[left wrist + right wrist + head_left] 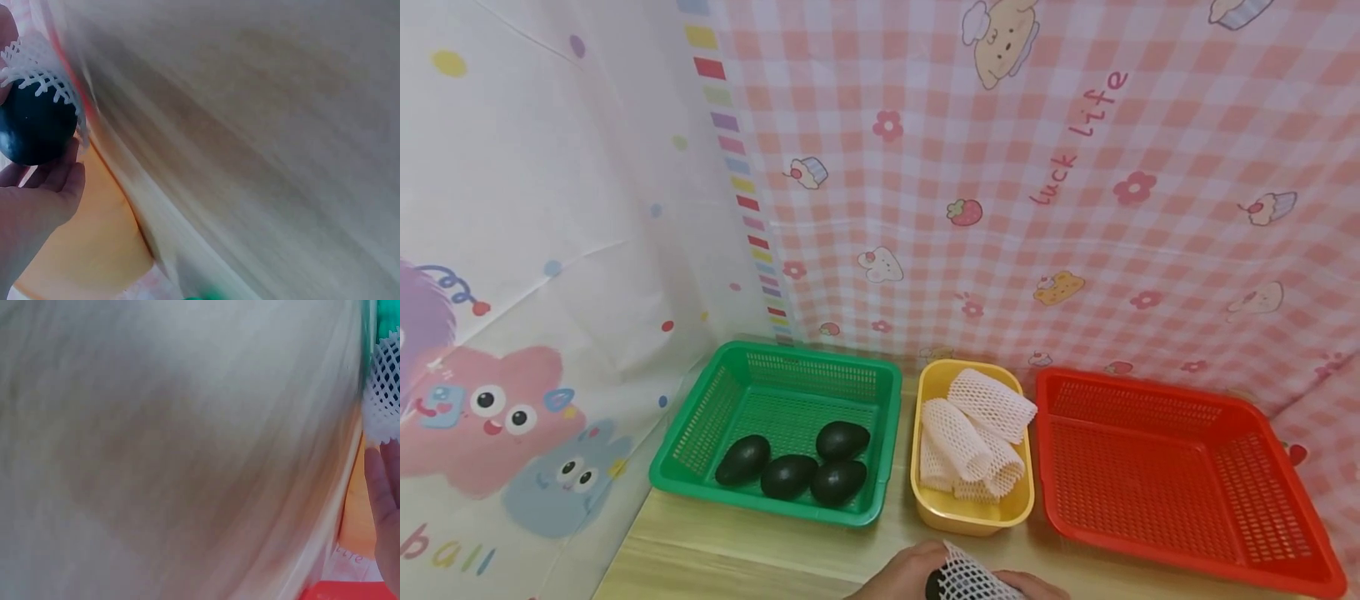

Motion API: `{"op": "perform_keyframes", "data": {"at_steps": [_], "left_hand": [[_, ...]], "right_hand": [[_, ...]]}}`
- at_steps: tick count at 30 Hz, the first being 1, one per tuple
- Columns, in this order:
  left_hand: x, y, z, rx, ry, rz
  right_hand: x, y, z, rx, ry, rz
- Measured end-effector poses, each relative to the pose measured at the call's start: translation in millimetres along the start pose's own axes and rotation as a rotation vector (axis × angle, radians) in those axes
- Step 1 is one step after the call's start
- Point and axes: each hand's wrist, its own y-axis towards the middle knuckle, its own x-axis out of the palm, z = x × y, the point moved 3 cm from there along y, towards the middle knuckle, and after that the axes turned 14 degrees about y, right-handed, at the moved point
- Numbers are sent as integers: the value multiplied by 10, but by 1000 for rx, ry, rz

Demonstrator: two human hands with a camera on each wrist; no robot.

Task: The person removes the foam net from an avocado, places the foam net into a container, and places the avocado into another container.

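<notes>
At the bottom edge of the head view, my left hand (901, 575) holds a dark avocado (34, 125) with its fingers under and around one end. A white foam net sleeve (972, 577) covers part of the avocado, and the dark end sticks out on the left. My right hand (1032, 586) grips the sleeve from the other side; in the right wrist view its fingers (380, 484) lie along the sleeve's edge. Several more avocados (788, 477) lie in the green basket (775, 507). More foam net sleeves (958, 437) are piled in the yellow bin (966, 521).
To the right of the yellow bin stands a red basket (1135, 467) with nothing in it. All the containers sit on a wooden table (715, 558), close to a pink checked cloth (925, 167) behind and a white printed cloth (550, 208) at left.
</notes>
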Motion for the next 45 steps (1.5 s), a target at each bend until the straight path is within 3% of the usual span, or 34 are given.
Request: {"op": "perform_keyframes", "data": {"at_steps": [3,5,11,15,19,26,38,45], "left_hand": [[13,2,-83,-3,85,23],[23,-5,-133,9,143,44],[-128,-63,-19,-15,135,50],[-220,-113,64,-70,65,48],[-251,-166,70,-90,11,69],[-303,-273,134,7,156,206],[-495,-411,327,62,147,434],[-650,-482,393,111,184,566]], "right_hand": [[4,-80,-249,-113,-10,113],[0,-105,-351,-139,-36,189],[-15,-131,-467,8,-6,301],[-36,-146,-503,100,25,302],[-55,-161,-519,121,35,306],[-59,-197,-565,97,-26,392],[-100,-260,-640,35,-13,477],[-164,-297,-767,46,-103,541]]}}
